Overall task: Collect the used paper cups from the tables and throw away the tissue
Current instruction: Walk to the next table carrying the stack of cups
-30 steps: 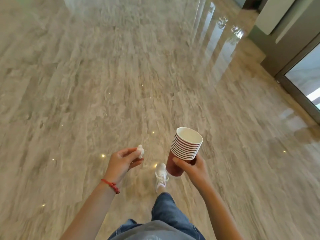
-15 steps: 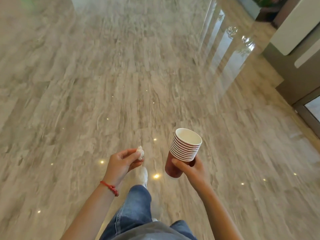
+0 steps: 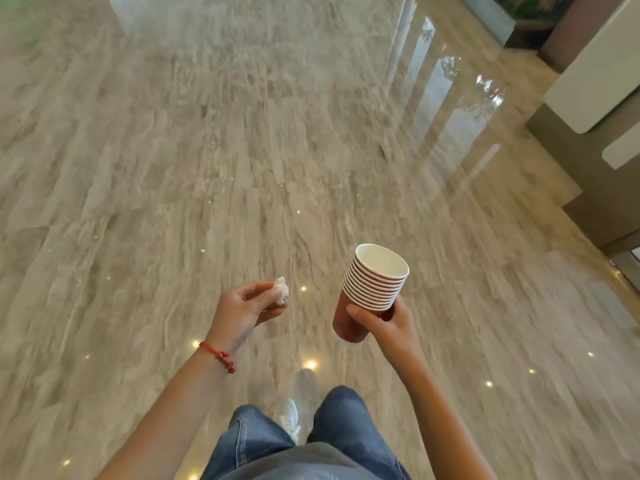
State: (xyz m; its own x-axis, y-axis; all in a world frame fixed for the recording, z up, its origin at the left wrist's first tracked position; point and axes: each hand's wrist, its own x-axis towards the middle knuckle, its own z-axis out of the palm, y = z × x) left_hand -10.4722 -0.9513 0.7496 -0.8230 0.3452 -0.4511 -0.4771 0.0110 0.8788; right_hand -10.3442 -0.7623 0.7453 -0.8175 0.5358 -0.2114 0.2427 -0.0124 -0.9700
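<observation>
A stack of several red paper cups (image 3: 372, 289) with white insides is tilted slightly to the right, and my right hand (image 3: 388, 323) grips it low on the side. My left hand (image 3: 242, 311) pinches a small crumpled white tissue (image 3: 281, 289) between thumb and fingertips, a little left of the cups. Both hands are held in front of my waist, above the floor.
Glossy grey marble floor (image 3: 242, 150) stretches ahead with ceiling lights mirrored in it. A grey wall with white panels (image 3: 595, 88) runs along the right, with a dark planter (image 3: 519, 26) at the far right corner. My jeans and white shoe (image 3: 289, 419) show below.
I have walked forward across the floor; the right wall and planter came closer and my legs swapped. Both hands keep their hold on the cups and the tissue.
</observation>
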